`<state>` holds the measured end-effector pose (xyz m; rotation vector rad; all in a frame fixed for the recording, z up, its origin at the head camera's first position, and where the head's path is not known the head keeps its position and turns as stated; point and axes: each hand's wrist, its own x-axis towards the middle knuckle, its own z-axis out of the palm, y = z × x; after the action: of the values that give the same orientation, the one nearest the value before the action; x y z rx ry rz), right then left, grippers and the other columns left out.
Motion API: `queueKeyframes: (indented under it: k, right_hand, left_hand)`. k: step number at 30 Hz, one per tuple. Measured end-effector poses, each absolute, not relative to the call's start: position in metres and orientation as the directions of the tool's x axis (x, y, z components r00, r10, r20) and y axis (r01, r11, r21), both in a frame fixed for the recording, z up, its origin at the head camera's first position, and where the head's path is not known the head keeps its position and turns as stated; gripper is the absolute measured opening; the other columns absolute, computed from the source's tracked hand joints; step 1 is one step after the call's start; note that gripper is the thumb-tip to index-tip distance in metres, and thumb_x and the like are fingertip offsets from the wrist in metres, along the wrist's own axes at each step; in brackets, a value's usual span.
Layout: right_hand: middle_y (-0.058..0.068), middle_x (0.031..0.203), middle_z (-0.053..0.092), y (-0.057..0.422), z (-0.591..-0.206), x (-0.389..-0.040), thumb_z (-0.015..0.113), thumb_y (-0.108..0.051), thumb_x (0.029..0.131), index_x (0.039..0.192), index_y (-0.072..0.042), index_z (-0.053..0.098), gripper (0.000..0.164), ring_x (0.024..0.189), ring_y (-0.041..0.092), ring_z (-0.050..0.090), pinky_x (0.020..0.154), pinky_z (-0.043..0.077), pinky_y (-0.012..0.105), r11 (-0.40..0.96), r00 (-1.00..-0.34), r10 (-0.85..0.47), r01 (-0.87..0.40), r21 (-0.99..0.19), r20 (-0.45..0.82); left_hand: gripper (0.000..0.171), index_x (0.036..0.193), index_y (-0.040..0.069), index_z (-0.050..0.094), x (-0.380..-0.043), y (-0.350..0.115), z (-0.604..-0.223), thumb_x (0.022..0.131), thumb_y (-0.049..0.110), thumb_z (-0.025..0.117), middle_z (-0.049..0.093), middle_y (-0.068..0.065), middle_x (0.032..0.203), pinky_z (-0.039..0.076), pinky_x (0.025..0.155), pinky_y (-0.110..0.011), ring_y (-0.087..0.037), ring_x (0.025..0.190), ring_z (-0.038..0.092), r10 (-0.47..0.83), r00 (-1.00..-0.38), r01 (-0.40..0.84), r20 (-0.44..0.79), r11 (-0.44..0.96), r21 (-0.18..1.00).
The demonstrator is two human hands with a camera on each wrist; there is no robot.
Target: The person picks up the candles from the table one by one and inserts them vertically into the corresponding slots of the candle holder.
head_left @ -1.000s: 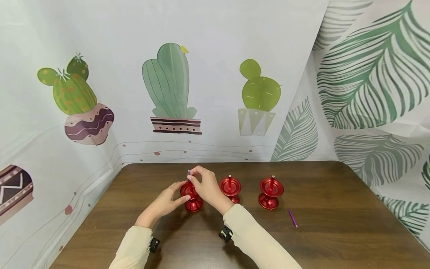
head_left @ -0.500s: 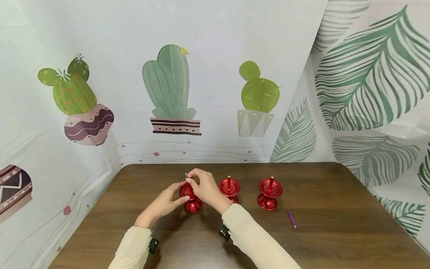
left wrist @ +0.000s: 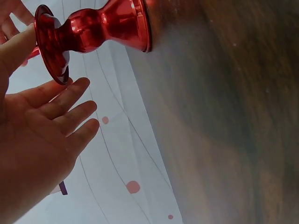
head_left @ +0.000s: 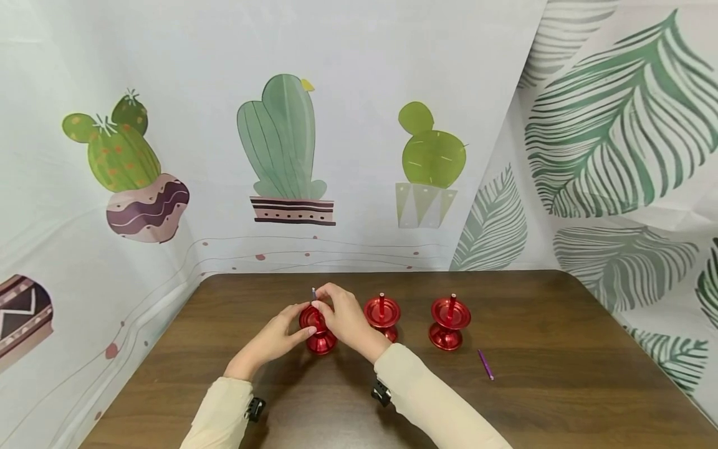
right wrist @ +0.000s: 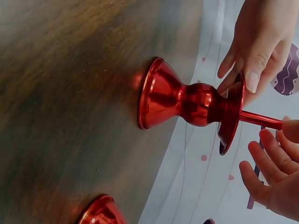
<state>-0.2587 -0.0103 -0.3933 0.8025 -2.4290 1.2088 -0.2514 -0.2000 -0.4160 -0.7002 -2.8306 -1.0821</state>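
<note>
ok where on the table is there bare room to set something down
The table is bare right of the purple stick and left of the left hand. It's crowded around the leftmost red holder, with the right hand there too.

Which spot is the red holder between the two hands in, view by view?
Head: below centre, slightly left; the leftmost red holder of three.
Left wrist: top left, holder sideways, base to the right.
Right wrist: right of centre, holder sideways, base to the left.
Shared landmark: left hand at its dish rim.
</note>
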Motion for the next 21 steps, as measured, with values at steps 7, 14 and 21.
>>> queueKeyframes:
  k: [7, 14, 21]
  right_hand:
    - [0.01, 0.113, 0.064, -0.003, -0.39, -0.252, 0.062, -0.014, 0.094, 0.117, -0.002, 0.06, 0.026, 0.108, 0.021, 0.061, 0.094, 0.049, 0.034, 0.493, -0.78, -0.417, -0.625, -0.605, 0.466]
    - [0.012, 0.126, 0.06, 0.006, -0.386, -0.244, 0.058, -0.02, 0.097, 0.13, -0.002, 0.056, 0.037, 0.12, 0.024, 0.056, 0.101, 0.045, 0.04, 0.498, -0.757, -0.468, -0.652, -0.571, 0.456]
    - [0.012, 0.134, 0.056, 0.017, -0.382, -0.236, 0.06, -0.02, 0.096, 0.135, -0.003, 0.053, 0.043, 0.126, 0.026, 0.052, 0.104, 0.041, 0.043, 0.514, -0.731, -0.477, -0.683, -0.52, 0.489]
  left_hand:
    - [0.06, 0.139, -0.006, 0.044, -0.249, -0.198, -0.416, 0.093, 0.026, 0.065, 0.051, -0.023, 0.133, 0.037, 0.103, -0.056, -0.039, 0.125, 0.049, 0.387, -0.889, 0.45, 0.243, 0.647, 0.616]
    - [0.054, 0.136, -0.006, 0.048, -0.246, -0.192, -0.412, 0.092, 0.021, 0.066, 0.055, -0.022, 0.128, 0.04, 0.1, -0.056, -0.039, 0.122, 0.051, 0.314, -0.884, 0.465, 0.346, 0.657, 0.593]
    - [0.047, 0.131, -0.005, 0.051, -0.239, -0.185, -0.404, 0.092, 0.014, 0.066, 0.059, -0.019, 0.12, 0.042, 0.096, -0.057, -0.038, 0.116, 0.054, 0.22, -0.832, 0.511, 0.51, 0.664, 0.546]
